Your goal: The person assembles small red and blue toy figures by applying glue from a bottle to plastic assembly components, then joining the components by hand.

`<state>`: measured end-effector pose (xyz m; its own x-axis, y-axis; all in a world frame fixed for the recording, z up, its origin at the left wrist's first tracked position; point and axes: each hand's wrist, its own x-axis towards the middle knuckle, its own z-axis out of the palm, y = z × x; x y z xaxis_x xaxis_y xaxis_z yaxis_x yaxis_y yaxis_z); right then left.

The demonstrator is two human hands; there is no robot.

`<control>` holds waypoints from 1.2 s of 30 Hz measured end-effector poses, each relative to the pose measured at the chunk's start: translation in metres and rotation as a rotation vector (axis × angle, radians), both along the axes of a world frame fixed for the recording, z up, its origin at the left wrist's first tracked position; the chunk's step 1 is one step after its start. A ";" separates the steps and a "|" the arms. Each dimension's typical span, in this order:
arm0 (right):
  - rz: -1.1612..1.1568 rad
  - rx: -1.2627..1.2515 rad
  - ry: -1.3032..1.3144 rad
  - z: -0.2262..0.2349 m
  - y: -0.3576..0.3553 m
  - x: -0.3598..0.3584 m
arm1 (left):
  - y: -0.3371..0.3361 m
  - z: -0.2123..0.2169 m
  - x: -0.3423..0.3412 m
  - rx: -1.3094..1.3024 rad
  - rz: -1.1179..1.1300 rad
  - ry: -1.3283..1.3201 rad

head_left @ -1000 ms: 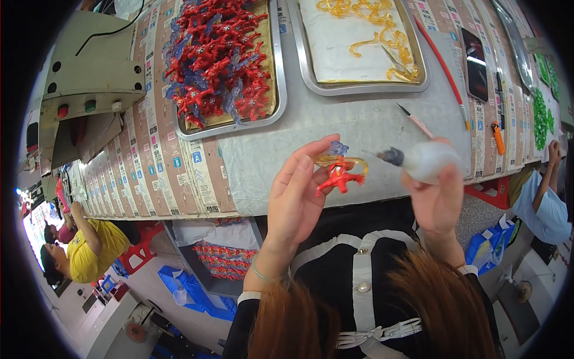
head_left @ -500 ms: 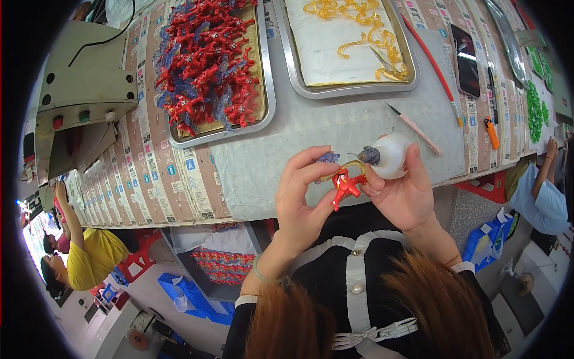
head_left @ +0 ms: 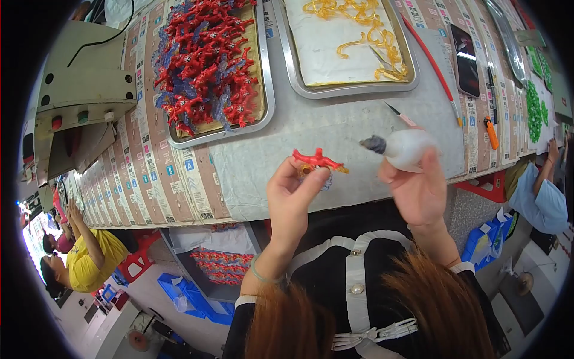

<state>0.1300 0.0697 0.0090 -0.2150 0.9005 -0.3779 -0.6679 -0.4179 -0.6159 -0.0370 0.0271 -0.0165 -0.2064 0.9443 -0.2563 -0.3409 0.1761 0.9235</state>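
At the far left a person in a yellow shirt (head_left: pixel 84 260) sat below the level of the table, and above them a beige machine housing (head_left: pixel 81 96) with red and green buttons stood on the table's left end. Next to it a metal tray (head_left: pixel 266 90) held a heap of red and blue figures (head_left: pixel 206 60), resting on a work surface lined with printed paper strips (head_left: pixel 143 173). The left hand (head_left: pixel 293 200) was raised in front of the table edge, its fingertips pinched on a small red figure (head_left: pixel 317 160) with an orange part under it, held level above the grey mat (head_left: pixel 335 125). Well above it a second metal tray (head_left: pixel 347 90) carried a pale sheet with orange pieces (head_left: pixel 359 30) scattered on it. The right hand (head_left: pixel 418 191) was closed around a white squeeze bottle (head_left: pixel 409 146), its dark nozzle pointing left toward the figure but apart from it. Just beyond the bottle a thin brush (head_left: pixel 400 115) lay on the mat, with a long red stick (head_left: pixel 433 66) and a dark phone (head_left: pixel 463 51) further right. At the right edge green pieces (head_left: pixel 534 105) lay on the table, and another person in a light blue top (head_left: pixel 541 200) sat beside it.
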 end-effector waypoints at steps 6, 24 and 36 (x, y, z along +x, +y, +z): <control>-0.138 0.634 -0.707 0.008 -0.002 0.015 | -0.001 0.005 -0.001 -0.163 0.112 -0.288; -0.029 0.737 -0.809 0.009 -0.006 0.014 | 0.000 0.010 -0.002 -0.175 0.141 -0.214; -0.017 0.718 -0.821 0.009 -0.006 0.015 | -0.002 0.011 -0.001 -0.171 0.120 -0.206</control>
<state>0.1449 0.0641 0.0177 -0.1228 0.9690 0.2144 0.0563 0.2225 -0.9733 -0.0381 0.0256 -0.0058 -0.2413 0.8558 -0.4575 -0.5456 0.2702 0.7933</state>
